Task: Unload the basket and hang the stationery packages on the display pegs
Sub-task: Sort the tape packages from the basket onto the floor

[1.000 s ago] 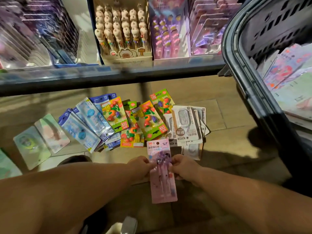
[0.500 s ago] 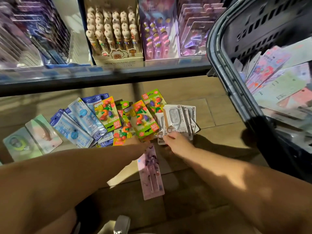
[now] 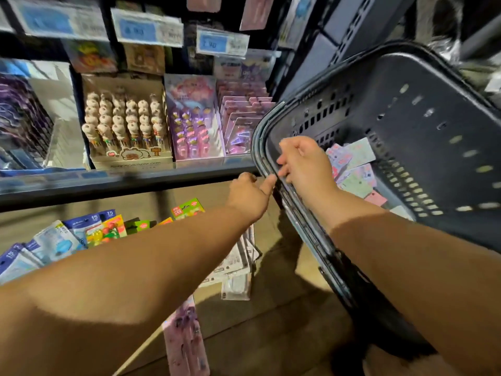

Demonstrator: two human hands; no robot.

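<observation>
The dark plastic basket [image 3: 423, 126] is tipped on its side at the right, its opening facing me. Several pastel stationery packages [image 3: 352, 169] lie inside against its lower wall. My right hand [image 3: 306, 164] grips the near rim, fingers curled over the edge. My left hand [image 3: 249, 194] is just left of the rim, its fingers curled on nothing and its thumb touching the rim's outside. A pink pen package [image 3: 187, 340] lies on the floor below my left forearm.
Blue packs [image 3: 57, 240], fruit-printed green packs [image 3: 187, 208] and white packs [image 3: 235, 270] are spread on the floor under a dark shelf edge [image 3: 108, 185]. On the shelf stand a box of bear-topped pens [image 3: 127, 126] and pink carded items [image 3: 241, 123].
Both hands let go of the pink package, which now lies on the floor, and rose right to the basket rim. The view lifted toward the shelf and basket.
</observation>
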